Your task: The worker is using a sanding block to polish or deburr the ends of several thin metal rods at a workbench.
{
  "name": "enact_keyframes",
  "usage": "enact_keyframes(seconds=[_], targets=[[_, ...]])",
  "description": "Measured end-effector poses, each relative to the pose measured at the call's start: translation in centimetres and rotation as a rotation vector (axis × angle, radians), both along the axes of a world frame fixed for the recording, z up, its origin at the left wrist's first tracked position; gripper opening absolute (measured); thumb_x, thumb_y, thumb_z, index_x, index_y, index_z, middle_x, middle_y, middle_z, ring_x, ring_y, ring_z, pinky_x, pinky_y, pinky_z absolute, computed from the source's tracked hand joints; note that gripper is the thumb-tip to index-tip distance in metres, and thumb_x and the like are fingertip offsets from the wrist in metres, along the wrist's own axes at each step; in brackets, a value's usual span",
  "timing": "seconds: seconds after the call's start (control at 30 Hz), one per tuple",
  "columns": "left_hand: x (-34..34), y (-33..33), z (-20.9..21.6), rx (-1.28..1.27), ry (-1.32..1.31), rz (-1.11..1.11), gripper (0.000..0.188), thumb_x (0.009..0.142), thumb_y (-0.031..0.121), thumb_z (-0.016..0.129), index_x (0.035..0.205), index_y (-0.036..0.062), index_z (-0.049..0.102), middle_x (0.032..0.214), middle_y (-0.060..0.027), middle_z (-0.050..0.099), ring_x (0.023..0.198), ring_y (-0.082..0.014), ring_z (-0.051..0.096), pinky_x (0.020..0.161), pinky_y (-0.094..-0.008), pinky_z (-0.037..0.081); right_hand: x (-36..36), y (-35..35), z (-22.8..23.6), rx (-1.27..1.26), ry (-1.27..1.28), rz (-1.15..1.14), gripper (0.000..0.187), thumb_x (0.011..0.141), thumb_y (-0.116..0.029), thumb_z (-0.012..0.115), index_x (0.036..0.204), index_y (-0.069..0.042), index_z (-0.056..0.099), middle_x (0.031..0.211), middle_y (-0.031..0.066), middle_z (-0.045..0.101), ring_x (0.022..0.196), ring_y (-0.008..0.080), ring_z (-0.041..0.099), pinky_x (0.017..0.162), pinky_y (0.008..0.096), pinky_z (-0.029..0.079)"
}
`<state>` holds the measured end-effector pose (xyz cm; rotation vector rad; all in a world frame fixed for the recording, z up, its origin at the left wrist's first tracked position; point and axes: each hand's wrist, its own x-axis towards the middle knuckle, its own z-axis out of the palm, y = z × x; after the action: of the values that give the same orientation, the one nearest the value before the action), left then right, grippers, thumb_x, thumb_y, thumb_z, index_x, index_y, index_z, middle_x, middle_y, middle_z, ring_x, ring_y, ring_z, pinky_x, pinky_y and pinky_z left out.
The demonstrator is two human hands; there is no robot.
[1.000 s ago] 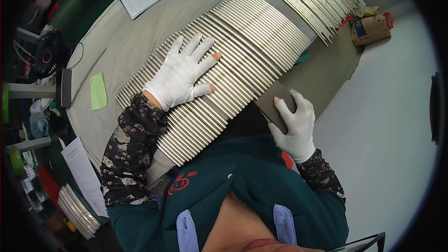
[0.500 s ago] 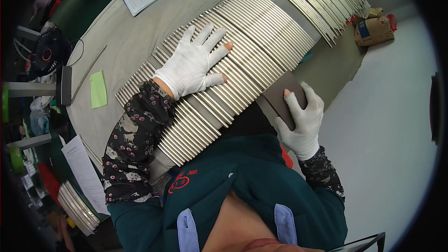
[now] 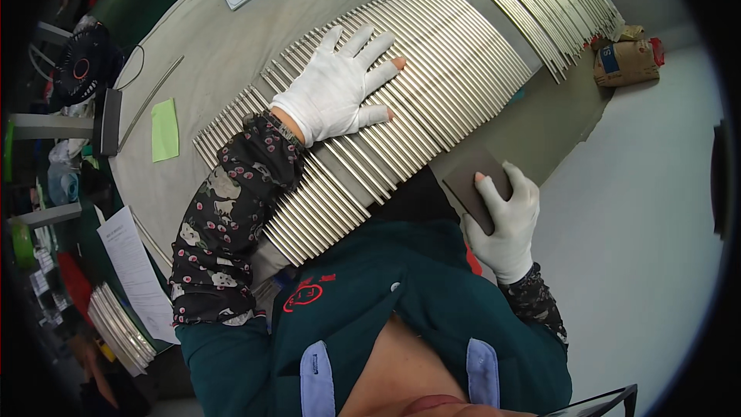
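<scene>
Since the earlier frame, the left hand (image 3: 330, 93) has slid rightward, closing a gap in the metal rods (image 3: 421, 120). Nearest, the right hand (image 3: 507, 224) clamps a dark block (image 3: 464, 188) just apart from the rods' ends. Beyond, the left hand rests, fingers spread, on the rods, across the grey table (image 3: 224, 58). Farther sit a second rod batch (image 3: 544, 14) and a brown bag (image 3: 631, 64).

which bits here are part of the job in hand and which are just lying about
Seemingly part of the job:
row of metal rods, under the spread left hand
dark flat block, held in the right hand

Apparently just lying about:
green paper
black fan
brown package
printed sheet
</scene>
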<state>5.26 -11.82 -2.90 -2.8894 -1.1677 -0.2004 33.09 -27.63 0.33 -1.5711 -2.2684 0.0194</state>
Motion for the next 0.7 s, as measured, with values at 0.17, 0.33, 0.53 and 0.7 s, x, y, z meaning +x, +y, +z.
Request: enact_keyframes(seconds=[0.17, 0.33, 0.53, 0.7], targets=[[-1.0, 0.8, -0.3, 0.073, -0.048, 0.039, 0.075, 0.091, 0.063, 0.038, 0.144, 0.0094, 0.038, 0.154, -0.017, 0.027, 0.141, -0.0374, 0.027, 0.114, -0.0569, 0.018, -3.0, -0.5, -0.5, -0.165, 0.112, 0.056, 0.061, 0.06, -0.018, 0.079, 0.118, -0.016, 0.06, 0.125, 0.0206, 0.047, 0.104, 0.0372, 0.05, 0.088, 0.0452, 0.043], [-6.3, 1.4, -0.5, -0.038, -0.162, 0.311, 0.076, 0.095, 0.061, 0.037, 0.148, 0.007, 0.031, 0.154, -0.0177, 0.028, 0.143, -0.035, 0.024, 0.118, -0.0495, 0.016, -3.3, -0.7, -1.4, -0.145, 0.153, 0.052, 0.06, 0.062, -0.019, 0.078, 0.119, -0.015, 0.06, 0.126, 0.0204, 0.047, 0.105, 0.0369, 0.049, 0.088, 0.0456, 0.044], [-7.7, 1.1, -2.0, -0.1, -0.115, 0.227, 0.075, 0.096, 0.056, 0.04, 0.151, 0.0074, 0.024, 0.154, -0.0177, 0.028, 0.144, -0.0333, 0.022, 0.119, -0.0452, 0.014, -2.6, -0.9, -2.1, -0.14, 0.149, 0.054, 0.06, 0.062, -0.019, 0.078, 0.119, -0.014, 0.06, 0.125, 0.0199, 0.047, 0.106, 0.0366, 0.049, 0.089, 0.0453, 0.044], [-7.8, 0.7, -2.1, -0.094, -0.16, 0.153, 0.074, 0.096, 0.055, 0.042, 0.15, 0.0071, 0.025, 0.154, -0.0173, 0.028, 0.144, -0.0345, 0.022, 0.119, -0.0451, 0.014, -1.5, -1.0, -2.1, -0.144, 0.135, 0.037, 0.061, 0.062, -0.018, 0.078, 0.119, -0.014, 0.06, 0.125, 0.0195, 0.047, 0.106, 0.0359, 0.049, 0.089, 0.0451, 0.044]])
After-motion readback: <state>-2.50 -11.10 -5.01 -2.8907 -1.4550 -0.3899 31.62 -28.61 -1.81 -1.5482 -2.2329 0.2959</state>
